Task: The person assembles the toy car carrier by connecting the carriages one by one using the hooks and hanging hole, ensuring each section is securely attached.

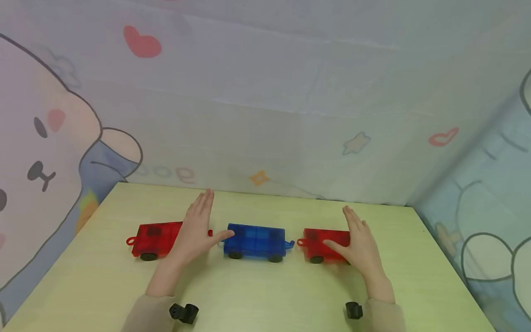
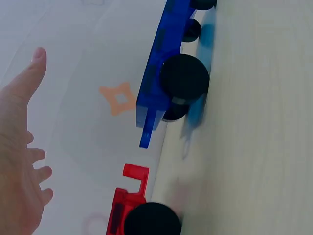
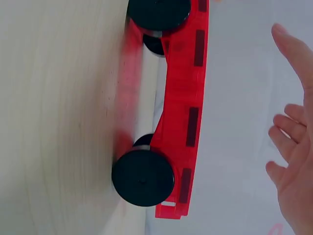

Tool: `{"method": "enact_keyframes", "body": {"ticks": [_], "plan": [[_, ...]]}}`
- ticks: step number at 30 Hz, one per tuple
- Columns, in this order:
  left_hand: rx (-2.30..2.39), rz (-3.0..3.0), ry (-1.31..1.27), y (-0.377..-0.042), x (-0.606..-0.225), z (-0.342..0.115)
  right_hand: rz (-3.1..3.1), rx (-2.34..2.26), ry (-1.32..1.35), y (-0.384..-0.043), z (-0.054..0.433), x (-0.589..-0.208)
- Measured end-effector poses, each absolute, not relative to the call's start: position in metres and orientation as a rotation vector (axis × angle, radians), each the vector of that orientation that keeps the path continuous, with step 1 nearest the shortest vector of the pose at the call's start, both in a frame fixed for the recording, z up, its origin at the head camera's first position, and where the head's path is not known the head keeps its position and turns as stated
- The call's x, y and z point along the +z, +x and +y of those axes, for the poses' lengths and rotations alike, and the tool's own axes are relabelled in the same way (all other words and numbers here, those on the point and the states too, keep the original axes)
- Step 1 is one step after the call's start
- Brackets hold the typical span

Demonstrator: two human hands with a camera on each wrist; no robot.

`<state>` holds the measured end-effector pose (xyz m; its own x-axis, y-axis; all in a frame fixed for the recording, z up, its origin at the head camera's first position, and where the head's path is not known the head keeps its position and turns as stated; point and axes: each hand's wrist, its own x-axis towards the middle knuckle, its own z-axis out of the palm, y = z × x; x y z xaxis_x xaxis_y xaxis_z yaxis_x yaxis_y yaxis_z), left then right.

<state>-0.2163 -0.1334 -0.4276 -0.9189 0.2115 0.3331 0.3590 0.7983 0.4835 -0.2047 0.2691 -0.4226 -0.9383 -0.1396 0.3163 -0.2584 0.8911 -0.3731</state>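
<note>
Head view gives us a blue wagon (image 1: 255, 240) in the middle of the table (image 1: 265, 295), with a left red wagon (image 1: 155, 237) and a right red wagon (image 1: 316, 239) in one row beside it. From the left wrist view we see that the red hook (image 2: 145, 180) and the blue tab (image 2: 146, 134) are near each other but apart; at the other end, the gap appears very small (coupled or not, we cannot surely tell). Both hands are released and grasp nothing: the left hand (image 1: 195, 235) hovers by the left red wagon, the right hand (image 1: 362, 244) by the right one, thumbs spread. We judge this as a moment of free hands around lined-up wagons; any grip would call for lowering the fingers and closing them on the wagon sides. Behind the table hangs a printed cloth (image 1: 269, 92).
</note>
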Motion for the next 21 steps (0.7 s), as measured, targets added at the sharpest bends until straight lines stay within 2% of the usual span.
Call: {"method": "enact_keyframes", "body": {"ticks": [13, 21], "plan": [[-1.144, -2.819, -0.482, -0.22, -0.429, -0.101, -2.92, 0.798, 0.365, -0.211, 0.286, -0.427], [-1.195, -2.853, -0.522, -0.223, -0.439, -0.087, -2.976, 0.882, 0.413, -0.217, 0.289, -0.434]]}}
